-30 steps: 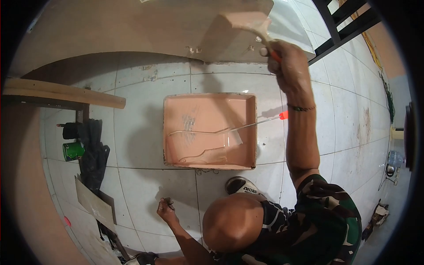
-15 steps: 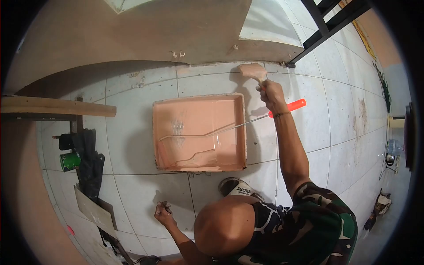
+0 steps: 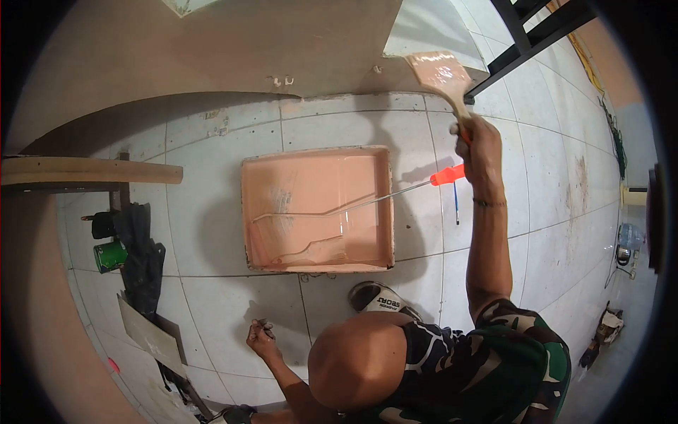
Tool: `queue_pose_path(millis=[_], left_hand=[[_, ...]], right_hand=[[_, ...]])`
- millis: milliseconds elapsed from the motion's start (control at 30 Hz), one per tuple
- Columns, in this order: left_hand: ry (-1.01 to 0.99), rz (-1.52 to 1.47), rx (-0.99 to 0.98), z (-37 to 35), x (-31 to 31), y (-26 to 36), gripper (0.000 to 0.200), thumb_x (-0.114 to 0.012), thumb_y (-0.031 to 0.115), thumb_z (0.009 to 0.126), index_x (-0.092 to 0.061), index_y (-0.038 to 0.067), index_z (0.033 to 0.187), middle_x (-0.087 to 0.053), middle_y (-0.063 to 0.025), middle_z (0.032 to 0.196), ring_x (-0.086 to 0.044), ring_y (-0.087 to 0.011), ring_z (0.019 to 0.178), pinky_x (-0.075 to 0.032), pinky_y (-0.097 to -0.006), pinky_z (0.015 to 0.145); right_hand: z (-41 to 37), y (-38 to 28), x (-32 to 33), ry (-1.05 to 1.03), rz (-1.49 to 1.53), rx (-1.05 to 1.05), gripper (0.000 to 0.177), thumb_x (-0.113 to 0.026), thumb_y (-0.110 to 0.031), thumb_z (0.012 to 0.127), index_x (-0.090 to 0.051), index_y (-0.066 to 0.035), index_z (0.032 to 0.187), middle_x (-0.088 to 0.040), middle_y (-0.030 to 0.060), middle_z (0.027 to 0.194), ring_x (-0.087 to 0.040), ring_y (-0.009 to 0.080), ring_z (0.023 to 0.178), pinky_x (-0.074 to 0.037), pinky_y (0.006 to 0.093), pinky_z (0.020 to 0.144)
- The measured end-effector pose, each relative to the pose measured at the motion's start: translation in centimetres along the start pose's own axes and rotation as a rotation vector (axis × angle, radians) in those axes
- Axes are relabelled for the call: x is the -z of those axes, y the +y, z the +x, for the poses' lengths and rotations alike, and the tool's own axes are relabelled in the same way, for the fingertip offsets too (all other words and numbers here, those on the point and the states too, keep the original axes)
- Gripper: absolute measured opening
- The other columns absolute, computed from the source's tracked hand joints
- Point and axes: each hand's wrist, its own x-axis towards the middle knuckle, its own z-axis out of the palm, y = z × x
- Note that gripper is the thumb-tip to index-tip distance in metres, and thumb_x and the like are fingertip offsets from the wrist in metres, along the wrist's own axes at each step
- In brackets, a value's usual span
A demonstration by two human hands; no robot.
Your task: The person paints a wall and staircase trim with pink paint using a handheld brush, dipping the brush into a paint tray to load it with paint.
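My right hand (image 3: 484,155) is closed around the handle of a wide paintbrush (image 3: 443,74). Its bristles are coated in wet peach paint and are up by the wall's lower edge. Below and left of it, a paint tray (image 3: 388,212) holding peach paint lies on the floor. A paint roller (image 3: 448,174) with an orange handle rests across the tray's right rim, its wire frame reaching into the tray. A paint-covered, handle-shaped piece (image 3: 311,251) lies inside the tray. My left hand (image 3: 261,339) hovers low in front of the tray, fingers curled; their contents are hidden.
A thin blue stick (image 3: 456,205) lies on the tiles beside the roller handle. At left are a wooden beam (image 3: 92,169), a green can (image 3: 110,256) and dark cloth (image 3: 145,247). A black metal frame (image 3: 530,49) stands upper right. My shoe (image 3: 378,298) is near the tray.
My right hand has moved up and to the right with the paintbrush, whose bristles are now higher against the wall. The blue stick has come into view. My left hand and the tray stay put.
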Motion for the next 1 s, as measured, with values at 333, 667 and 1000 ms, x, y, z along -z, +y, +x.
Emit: queue_pose_path(millis=[333,667,1000], left_hand=[[-0.027,-0.022,-0.038,0.0,-0.4,0.2,0.035,-0.052,0.033,0.089,-0.059,0.002,0.073,-0.052,-0.0014,0.056,-0.035,-0.0031,0.040,-0.022,-0.0172,0.036],[-0.010,-0.014,-0.048,-0.5,0.3,0.0,0.033,-0.052,0.030,0.089,-0.057,0.004,0.071,-0.052,-0.0008,0.056,-0.036,-0.0029,0.041,-0.023,-0.0170,0.037],[-0.048,-0.004,-0.032,-0.3,-1.8,0.8,0.032,-0.051,0.029,0.090,-0.059,0.003,0.073,-0.052,-0.0003,0.057,-0.036,-0.0023,0.041,-0.022,-0.0167,0.037]], right_hand=[[7.7,7.5,4.6,0.063,0.002,-0.397,0.013,-0.043,-0.012,0.081,-0.049,-0.001,0.076,-0.054,0.0086,0.062,-0.035,0.0066,0.036,-0.026,0.0208,0.031],[7.8,0.6,3.6,0.046,0.040,-0.165,0.012,-0.042,-0.010,0.083,-0.049,-0.002,0.077,-0.052,0.0071,0.062,-0.034,0.0062,0.039,-0.027,0.0213,0.035],[8.1,5.9,7.2,0.107,-0.044,-0.333,0.017,-0.041,-0.013,0.082,-0.050,-0.001,0.077,-0.056,0.0107,0.063,-0.037,0.0056,0.038,-0.026,0.0192,0.032]])
